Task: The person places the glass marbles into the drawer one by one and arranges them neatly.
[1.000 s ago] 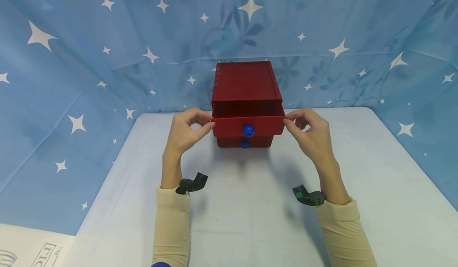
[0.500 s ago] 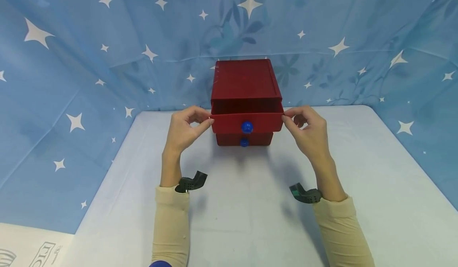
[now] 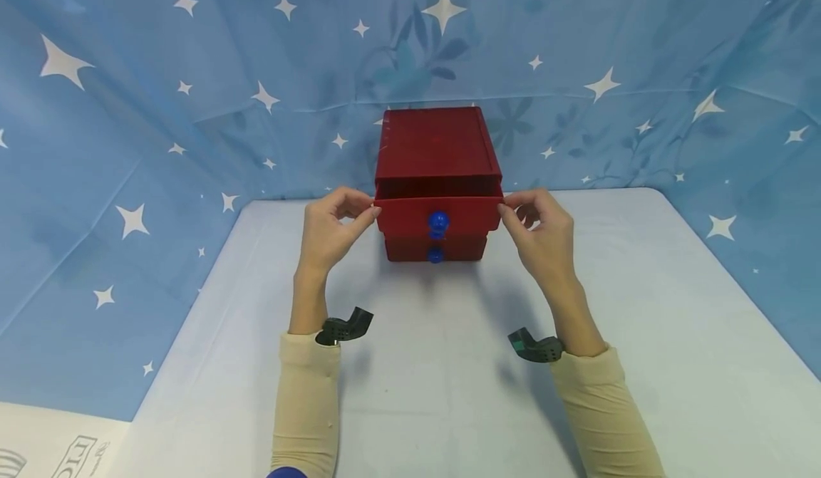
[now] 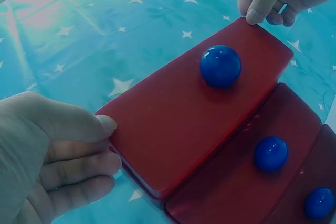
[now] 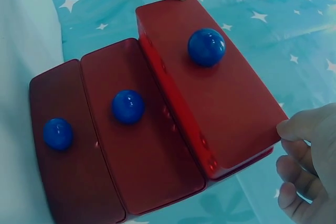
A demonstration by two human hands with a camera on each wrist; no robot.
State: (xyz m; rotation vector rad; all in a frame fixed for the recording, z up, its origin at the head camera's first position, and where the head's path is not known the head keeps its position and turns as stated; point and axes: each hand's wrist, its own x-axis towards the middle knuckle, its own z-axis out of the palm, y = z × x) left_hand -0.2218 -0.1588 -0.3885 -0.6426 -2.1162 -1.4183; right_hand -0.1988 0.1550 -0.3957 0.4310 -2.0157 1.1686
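A red drawer cabinet (image 3: 439, 143) stands at the far edge of the table, its top drawer (image 3: 404, 216) partly pulled out. A round blue knob (image 3: 439, 221) sits on that drawer's front. My left hand (image 3: 326, 234) pinches the drawer's upper left corner between thumb and index finger. At the opposite upper corner, my right hand (image 3: 544, 239) does the same. Below, the middle drawer (image 5: 152, 156) and the bottom drawer (image 5: 73, 177), each with a blue knob, are flush in the cabinet. The opening behind the drawer front is dark, so its contents cannot be seen.
A white table (image 3: 410, 364) lies under my forearms. Behind the cabinet hangs a blue curtain (image 3: 308, 58) with white stars. Black wrist mounts (image 3: 346, 327) stick out from both wrists. A printed white sheet (image 3: 58, 439) shows at the lower left.
The top drawer has slid back toward the cabinet, and its opening has narrowed. Both hands have moved away from me with it. The middle knob now shows under the top one.
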